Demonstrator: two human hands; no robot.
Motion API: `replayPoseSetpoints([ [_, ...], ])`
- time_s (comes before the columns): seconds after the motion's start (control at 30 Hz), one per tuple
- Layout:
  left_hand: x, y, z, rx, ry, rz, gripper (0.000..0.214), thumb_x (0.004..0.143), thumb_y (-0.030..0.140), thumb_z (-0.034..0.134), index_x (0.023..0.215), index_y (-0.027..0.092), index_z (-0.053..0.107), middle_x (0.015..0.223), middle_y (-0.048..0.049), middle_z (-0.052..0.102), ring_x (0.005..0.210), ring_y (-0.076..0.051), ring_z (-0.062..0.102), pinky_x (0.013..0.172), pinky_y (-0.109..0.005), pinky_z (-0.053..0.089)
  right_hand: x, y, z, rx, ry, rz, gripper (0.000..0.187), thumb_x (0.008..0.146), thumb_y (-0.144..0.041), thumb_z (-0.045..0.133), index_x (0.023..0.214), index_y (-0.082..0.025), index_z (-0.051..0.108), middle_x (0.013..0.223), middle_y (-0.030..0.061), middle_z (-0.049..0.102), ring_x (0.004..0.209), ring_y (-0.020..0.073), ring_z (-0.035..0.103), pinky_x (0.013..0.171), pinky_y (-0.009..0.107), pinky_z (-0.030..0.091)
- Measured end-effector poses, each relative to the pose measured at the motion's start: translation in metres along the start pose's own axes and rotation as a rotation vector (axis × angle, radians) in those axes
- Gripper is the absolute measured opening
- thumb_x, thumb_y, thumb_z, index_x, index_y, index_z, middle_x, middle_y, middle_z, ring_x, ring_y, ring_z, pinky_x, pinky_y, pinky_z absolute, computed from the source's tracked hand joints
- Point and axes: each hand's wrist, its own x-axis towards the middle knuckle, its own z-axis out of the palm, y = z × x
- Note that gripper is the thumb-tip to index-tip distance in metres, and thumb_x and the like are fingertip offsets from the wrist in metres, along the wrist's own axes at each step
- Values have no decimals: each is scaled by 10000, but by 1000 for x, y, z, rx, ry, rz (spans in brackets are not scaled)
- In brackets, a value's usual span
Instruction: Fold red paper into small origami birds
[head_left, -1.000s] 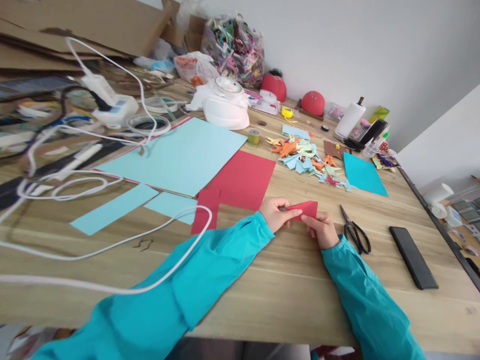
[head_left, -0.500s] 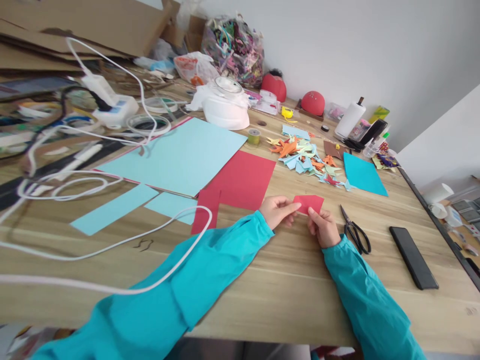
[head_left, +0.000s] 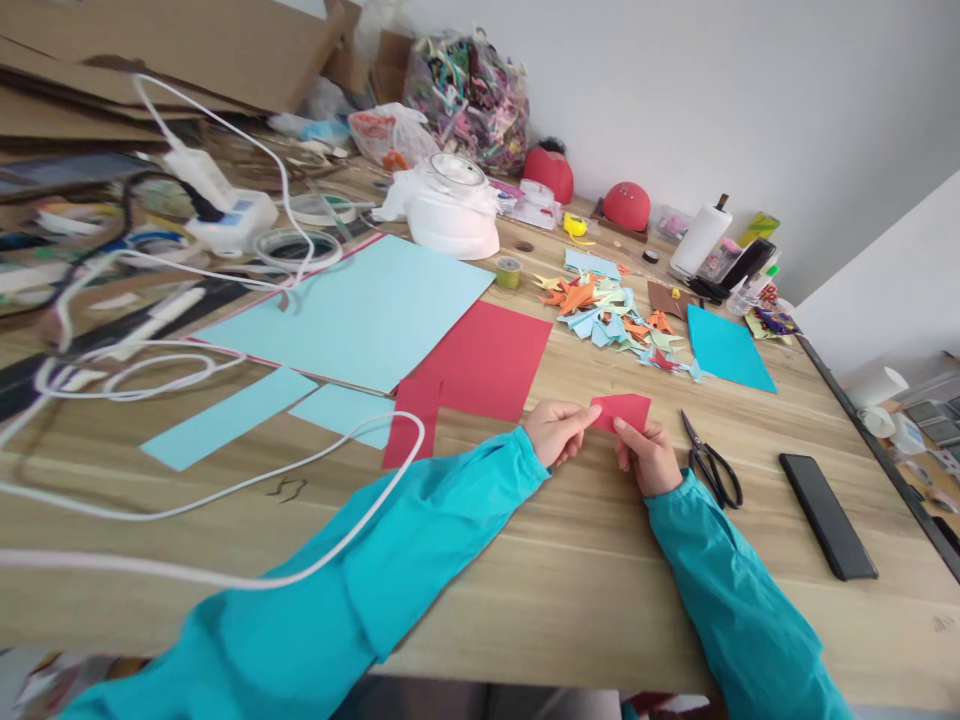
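Observation:
A small folded piece of red paper [head_left: 627, 408] is held a little above the table between both hands. My left hand [head_left: 559, 428] pinches its left corner between thumb and finger. From the lower right, my right hand [head_left: 646, 452] grips its bottom edge, thumb on the near face. Black-handled scissors [head_left: 716, 468] lie just right of my right hand, blades pointing away. Beyond the hands is a heap of folded paper shapes [head_left: 592, 310] in orange, pale blue, green and red. Left of my left hand lie a red sheet [head_left: 487, 360] and a red strip [head_left: 409, 425].
A large pale blue sheet [head_left: 360, 300] and a blue strip [head_left: 229, 418] lie to the left. A white cable [head_left: 300, 575] loops over my left sleeve. At the right are a black phone [head_left: 827, 515] and a teal sheet [head_left: 727, 345]. A thread spool [head_left: 508, 272] stands behind.
The red paper has shifted slightly right and tilted a little. My left fingers have drawn closer together at its left corner. My right hand has barely moved.

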Motion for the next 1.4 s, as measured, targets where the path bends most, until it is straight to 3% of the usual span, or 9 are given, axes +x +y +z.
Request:
replayPoseSetpoints([
  [0.2,11,-7,-6,-4,261,316,89,656,185,577,734,146,561,594,30,544,477,-82,513,463,-200,444,2,-2,2,46,64,50,408,676,-459,682,433,-157,559,299,-29,475,261,55,376,297,187,244],
  [0.33,10,-12,-7,201,183,590,458,643,79,570,1090,178,577,1077,-76,562,800,-132,594,672,-247,522,3,-1,0,52,52,53,416,693,-475,665,445,-158,559,299,-27,479,259,55,380,292,181,241],
  [0.4,8,-15,-6,341,145,753,477,680,84,599,1141,207,579,1200,-97,502,937,-166,577,774,-290,521,2,0,-1,36,16,59,417,705,-477,656,454,-157,562,299,-26,482,255,55,379,289,179,237],
  [0.57,10,-16,-7,619,213,1075,117,786,181,609,856,197,700,1125,-100,601,1008,-201,556,843,-370,498,1,-2,0,-19,-84,95,415,715,-490,642,478,-158,562,311,-22,502,247,61,379,282,182,251],
  [0.73,10,-15,-9,736,221,1241,118,812,164,572,787,189,685,848,-40,713,894,-187,614,830,-375,505,1,-5,2,-50,-117,81,416,717,-520,623,520,-157,580,352,-14,531,291,78,429,321,193,319],
  [0.87,4,-13,-6,667,202,1112,180,851,170,511,848,157,690,779,-64,710,720,-140,641,676,-255,530,2,-2,3,23,-37,1,438,744,-536,581,512,-166,551,378,-18,524,328,77,434,348,197,322],
  [1.03,1,-9,-3,441,226,725,97,768,195,624,781,166,716,762,-51,722,671,-139,656,638,-220,524,3,-2,5,167,201,-127,287,722,-474,635,677,-199,568,601,-33,593,476,79,489,431,193,375],
  [1.17,4,-12,-1,332,197,473,81,689,214,691,746,169,728,732,-36,725,657,-153,657,628,-233,524,4,-5,5,27,132,-216,240,619,-379,745,769,-221,645,760,-9,637,670,121,558,604,239,449],
  [1.4,1,-4,4,85,125,161,150,696,260,671,750,127,714,586,-19,686,482,-131,612,469,-221,510,4,0,2,80,153,4,313,651,-472,696,582,-173,636,483,-28,549,438,98,443,431,232,334],
])
